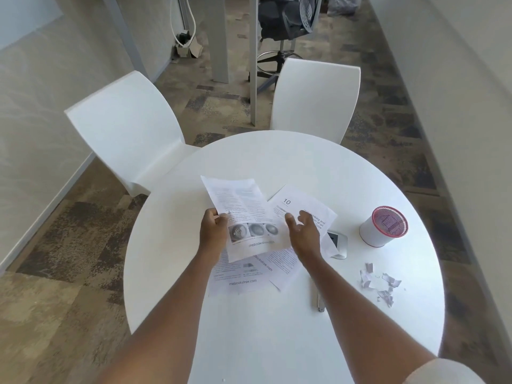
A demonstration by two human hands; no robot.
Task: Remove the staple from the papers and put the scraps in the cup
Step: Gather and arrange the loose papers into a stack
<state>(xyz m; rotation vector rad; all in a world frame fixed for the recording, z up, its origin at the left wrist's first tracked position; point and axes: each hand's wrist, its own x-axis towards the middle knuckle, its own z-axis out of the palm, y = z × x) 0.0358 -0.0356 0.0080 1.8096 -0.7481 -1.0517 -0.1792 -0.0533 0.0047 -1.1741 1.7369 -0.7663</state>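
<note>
Scraps (380,284) lie loose on table (277,328), off to right of right hand (303,230), cup (383,227) beyond them. Right hand nearer, fingers spread, empty. Left hand (214,225) pinches printed sheet (243,214) at its left edge, other papers (249,275) beneath.

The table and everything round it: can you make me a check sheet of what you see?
Surface: round white table, mostly bare near the person.
Job's things: printed papers spread loose in the middle; one sheet lifted; torn scraps lying on the table; cup with red rim upright, far right, apart from the scraps.
Clutter: small white device partly under the papers; slim metal tool beside the right forearm.
Hands: left hand pinches the lifted sheet; right hand open over the papers.
Cables: white cable on the far floor.
Surroundings: two white chairs, dark office chair, carpet.
</note>
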